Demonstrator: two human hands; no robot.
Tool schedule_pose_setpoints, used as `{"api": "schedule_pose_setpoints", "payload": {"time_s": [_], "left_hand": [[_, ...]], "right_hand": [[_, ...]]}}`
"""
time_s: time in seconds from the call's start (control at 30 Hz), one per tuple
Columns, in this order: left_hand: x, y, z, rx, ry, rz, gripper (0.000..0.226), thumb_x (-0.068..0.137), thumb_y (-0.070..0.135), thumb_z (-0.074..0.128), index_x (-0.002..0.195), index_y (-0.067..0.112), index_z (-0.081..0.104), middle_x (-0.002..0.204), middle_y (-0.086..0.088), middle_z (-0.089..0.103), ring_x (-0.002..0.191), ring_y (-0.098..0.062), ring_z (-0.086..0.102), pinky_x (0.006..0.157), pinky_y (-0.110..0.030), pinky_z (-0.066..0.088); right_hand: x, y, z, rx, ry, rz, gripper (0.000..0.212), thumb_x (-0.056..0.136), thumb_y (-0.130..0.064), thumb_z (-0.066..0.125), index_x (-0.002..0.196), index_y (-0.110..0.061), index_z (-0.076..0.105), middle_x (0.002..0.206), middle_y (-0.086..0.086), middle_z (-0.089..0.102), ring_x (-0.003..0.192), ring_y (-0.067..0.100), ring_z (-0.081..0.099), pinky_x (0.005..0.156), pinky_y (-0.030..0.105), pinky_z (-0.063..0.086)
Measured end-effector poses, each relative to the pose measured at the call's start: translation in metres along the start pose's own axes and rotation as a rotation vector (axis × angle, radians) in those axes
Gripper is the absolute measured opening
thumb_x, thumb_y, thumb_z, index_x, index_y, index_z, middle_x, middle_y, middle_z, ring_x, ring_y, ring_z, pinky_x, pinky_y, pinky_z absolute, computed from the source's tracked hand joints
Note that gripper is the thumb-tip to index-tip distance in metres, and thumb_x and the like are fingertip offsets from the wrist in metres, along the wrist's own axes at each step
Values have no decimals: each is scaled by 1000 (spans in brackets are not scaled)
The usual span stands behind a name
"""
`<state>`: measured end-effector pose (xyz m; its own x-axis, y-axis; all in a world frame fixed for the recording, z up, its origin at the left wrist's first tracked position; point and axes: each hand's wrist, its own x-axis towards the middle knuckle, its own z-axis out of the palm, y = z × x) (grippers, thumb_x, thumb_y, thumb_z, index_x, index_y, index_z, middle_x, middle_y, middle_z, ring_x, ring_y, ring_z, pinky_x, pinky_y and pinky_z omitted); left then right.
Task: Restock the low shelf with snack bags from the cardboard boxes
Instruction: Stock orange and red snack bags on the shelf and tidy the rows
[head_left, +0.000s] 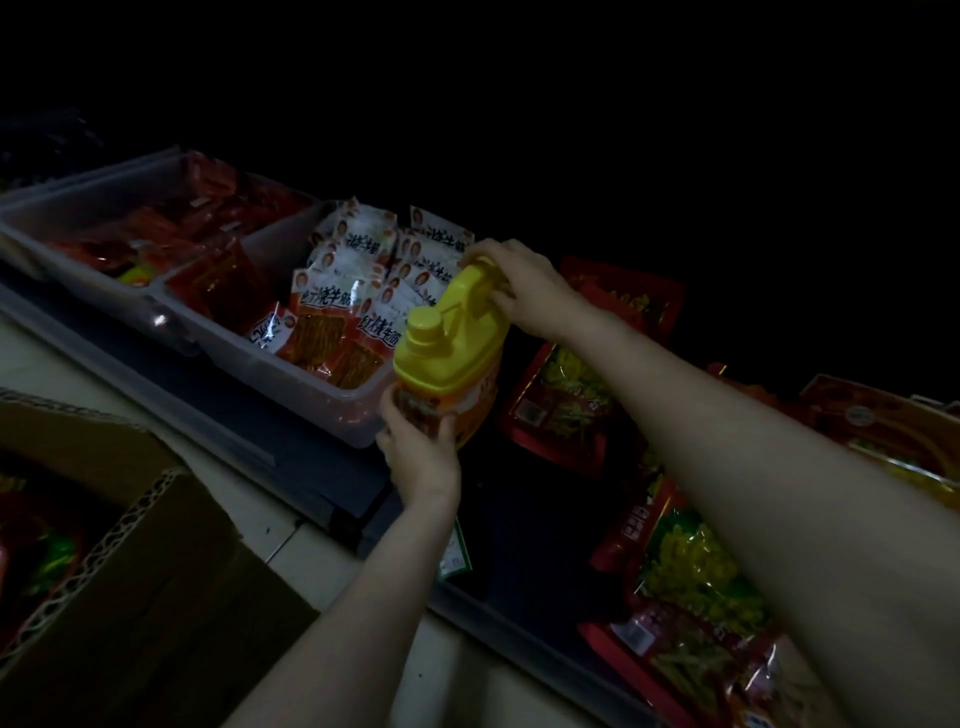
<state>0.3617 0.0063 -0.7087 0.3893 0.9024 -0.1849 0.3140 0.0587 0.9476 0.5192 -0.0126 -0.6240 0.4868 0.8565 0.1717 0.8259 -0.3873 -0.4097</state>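
So the thing in hand right now is a yellow-topped jug (451, 338), a tub-style container with a moulded handle, a round screw cap and an orange-red printed label round the body. It's held up just above the dark low shelf (322, 467), right at the corner of the clear bin (291, 384) full of white-and-red snack bags (332, 312). The left hand (421, 452) wraps round the lower body from underneath, and the right hand (519, 286) has its fingers curled over the top handle, so both are closed on it.

If I were doing this, I'd keep the bottom hand carrying the weight and use the handle just to steer, then set it upright in the bare gap between the bin and the red pouches (561, 410) lying to the right. Watch the bin's corner, it's really close. Label facing out would be nice too.

Further out: a second clear bin (78, 228) of red packs sits to the left, more red and yellow pouches are scattered along the right side, and an open cardboard box (156, 571) waits at lower left. The lighting is dim, so I can't read the jug's label.
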Motion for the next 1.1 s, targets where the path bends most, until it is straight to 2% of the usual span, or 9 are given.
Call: {"api": "schedule_pose_setpoints", "payload": {"time_s": [0.13, 0.23, 0.3, 0.47, 0.7, 0.77, 0.9, 1.03, 1.1], "left_hand": [[14, -2, -5, 87, -51, 80, 62, 91, 13, 58, 144, 18, 26, 142, -15, 35, 131, -30, 35, 104, -37, 32], [11, -11, -14, 105, -57, 90, 58, 92, 13, 56, 142, 16, 27, 141, -13, 37, 127, -31, 43, 101, -41, 38], [0, -15, -24, 128, -49, 129, 53, 93, 11, 53, 140, 15, 29, 140, -11, 39, 122, -30, 47, 97, -39, 41], [-35, 8, -62, 179, -37, 267, 44, 94, 5, 45, 136, 10, 35, 134, -6, 44, 119, -22, 49, 87, -24, 39], [-78, 122, -142, 246, -105, 621, 49, 95, 10, 43, 142, 6, 28, 140, -14, 38, 125, -30, 43, 97, -42, 42], [-76, 137, -183, 326, -66, 627, 49, 96, 14, 44, 141, 5, 28, 140, -15, 36, 125, -32, 41, 97, -43, 41], [-60, 128, -283, 441, 70, 556, 40, 93, 12, 46, 132, 6, 37, 127, -15, 46, 116, -34, 47, 94, -45, 42], [-53, 76, -374, 539, 240, 394, 40, 89, 8, 46, 129, 6, 41, 124, -14, 49, 114, -31, 48, 95, -40, 39], [-57, 39, -402, 627, 276, 278, 43, 89, 8, 46, 132, 8, 40, 124, -14, 49, 114, -32, 48, 95, -41, 40]], "right_hand": [[-38, 20, 14, 302, 103, 161, 60, 90, 7, 47, 143, -16, 30, 143, 12, 36, 128, 24, 42, 98, 27, 42], [-76, 27, 25, 452, 122, 317, 63, 90, 11, 43, 144, -16, 28, 136, 4, 37, 112, 16, 52, 72, 8, 45], [-96, 26, 27, 488, 111, 384, 62, 92, 7, 43, 144, -23, 27, 127, 1, 36, 106, 24, 57, 62, 18, 47], [-119, -16, -2, 487, 162, 395, 61, 93, 3, 45, 144, -25, 27, 139, 6, 37, 105, 20, 55, 73, 35, 52], [-115, -138, -57, 636, 242, 196, 47, 92, 6, 48, 136, -9, 38, 125, 13, 49, 108, 31, 55, 87, 42, 51], [-117, -176, -57, 659, 227, 138, 42, 92, 5, 49, 131, -9, 42, 117, 7, 50, 105, 30, 56, 81, 33, 53], [-101, -257, -30, 620, 160, 11, 35, 92, 1, 51, 123, -13, 46, 111, 2, 52, 103, 20, 54, 86, 42, 52], [-75, -345, 10, 785, 14, -58, 25, 92, -5, 53, 116, -13, 48, 102, 3, 53, 94, 16, 53, 68, 26, 51], [-70, -386, 42, 843, -115, -63, 21, 91, -9, 57, 111, -13, 51, 97, 1, 55, 92, 15, 54, 74, 31, 51]]}}
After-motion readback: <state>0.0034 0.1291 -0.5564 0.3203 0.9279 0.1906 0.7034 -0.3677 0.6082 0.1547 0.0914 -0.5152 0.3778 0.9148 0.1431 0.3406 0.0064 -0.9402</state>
